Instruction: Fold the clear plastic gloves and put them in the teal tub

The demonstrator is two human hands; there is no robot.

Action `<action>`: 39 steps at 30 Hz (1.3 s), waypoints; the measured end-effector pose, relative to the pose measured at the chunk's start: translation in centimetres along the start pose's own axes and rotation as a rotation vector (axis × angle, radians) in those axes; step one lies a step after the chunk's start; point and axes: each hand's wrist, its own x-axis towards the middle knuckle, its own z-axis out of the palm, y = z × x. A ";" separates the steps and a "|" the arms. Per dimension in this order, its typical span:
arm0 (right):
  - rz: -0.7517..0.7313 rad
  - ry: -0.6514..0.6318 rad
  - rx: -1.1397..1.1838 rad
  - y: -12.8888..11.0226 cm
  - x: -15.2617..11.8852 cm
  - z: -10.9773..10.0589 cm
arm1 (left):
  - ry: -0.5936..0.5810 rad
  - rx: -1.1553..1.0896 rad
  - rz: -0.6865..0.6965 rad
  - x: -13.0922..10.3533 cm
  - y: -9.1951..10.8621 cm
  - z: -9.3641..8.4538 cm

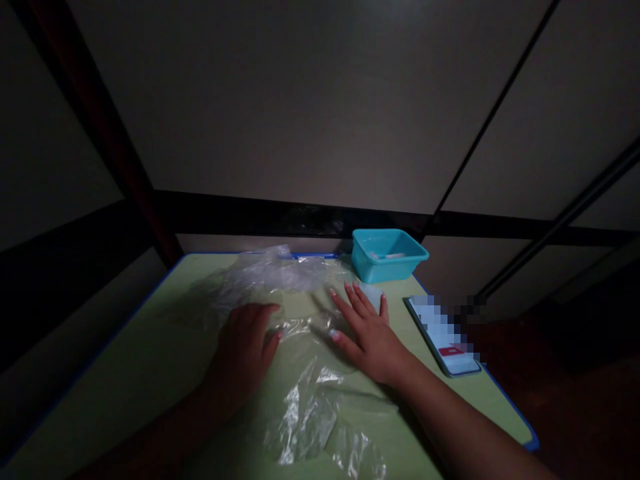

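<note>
A clear plastic bag (305, 400) lies crinkled on the green table between my forearms. My right hand (367, 333) rests on its upper right part, fingers spread and palm down. At the bag's upper left is my left hand (250, 340), thumb and fingers apart with nothing visible between them. Beyond both hands sits a loose heap of crumpled clear plastic (270, 273). A small pale, translucent piece (371, 295) shows just behind my right fingers; I cannot make out what it is.
A turquoise plastic basket (387, 267) with a few pale items inside stands at the table's back right corner. A phone (445, 340) with its screen lit lies along the right edge. The green table (150, 353) has a blue rim, and panelled doors (280, 113) rise behind it.
</note>
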 end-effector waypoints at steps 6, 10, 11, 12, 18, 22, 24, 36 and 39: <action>-0.068 -0.136 0.020 -1.7 -2.1 -1.3 | -0.375 -0.011 0.360 -1.6 1.3 0.0; -0.135 -0.282 0.045 -0.7 -2.7 -0.1 | -0.680 -0.092 0.413 -2.4 0.9 0.6; -0.140 -0.301 0.043 -0.4 -2.7 0.1 | -0.697 -0.086 0.396 -2.4 0.7 0.7; -0.135 -0.314 0.037 -0.1 -2.6 0.2 | -0.702 -0.074 0.376 -2.5 0.6 0.8; -0.069 -0.342 0.012 0.2 -2.2 -0.8 | -0.660 -0.031 0.251 -2.5 0.9 0.8; -0.101 -0.293 0.052 -0.2 -2.3 -0.4 | -0.681 0.002 0.238 -2.3 0.8 0.7; -0.112 -0.313 0.048 -0.3 -2.4 0.0 | -0.668 -0.026 0.254 -2.2 0.5 0.7; -0.126 -0.584 -0.041 -0.3 -2.0 -1.6 | -0.616 0.054 0.326 -1.7 -0.2 1.0; -0.114 -0.672 -0.084 -0.7 -1.7 -2.2 | -0.584 0.225 0.372 -1.6 0.1 1.0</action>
